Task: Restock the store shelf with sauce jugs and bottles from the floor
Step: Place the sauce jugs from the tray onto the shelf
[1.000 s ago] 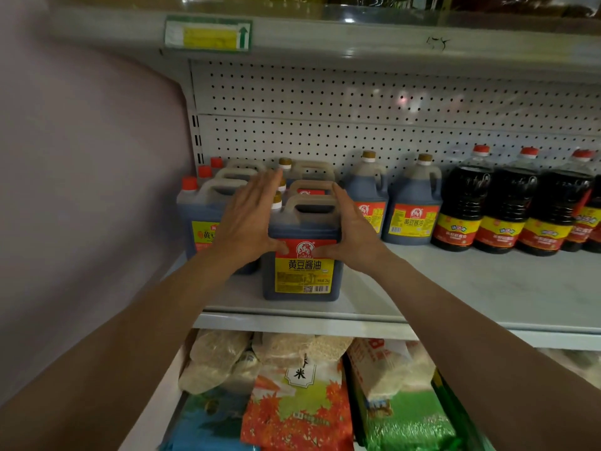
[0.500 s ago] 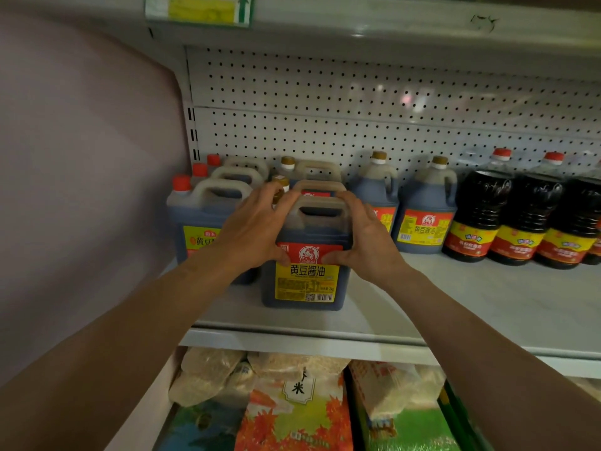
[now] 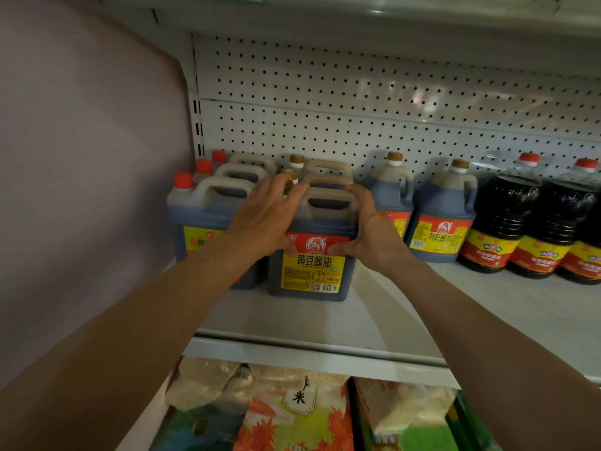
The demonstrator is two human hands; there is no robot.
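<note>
Partly behind both hands (image 3: 270, 216) (image 3: 374, 232), front jug (image 3: 312, 271).

Bare shelf (image 3: 487, 307) right — jugs (image 3: 214, 222) left

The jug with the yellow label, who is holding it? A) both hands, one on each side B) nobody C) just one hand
A: the left hand and the right hand grip the jug from either side on the shelf.

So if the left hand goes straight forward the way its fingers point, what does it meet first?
Probably the brown-capped jug just behind the front jug; the left hand points toward its cap, though depth is unclear.
</note>
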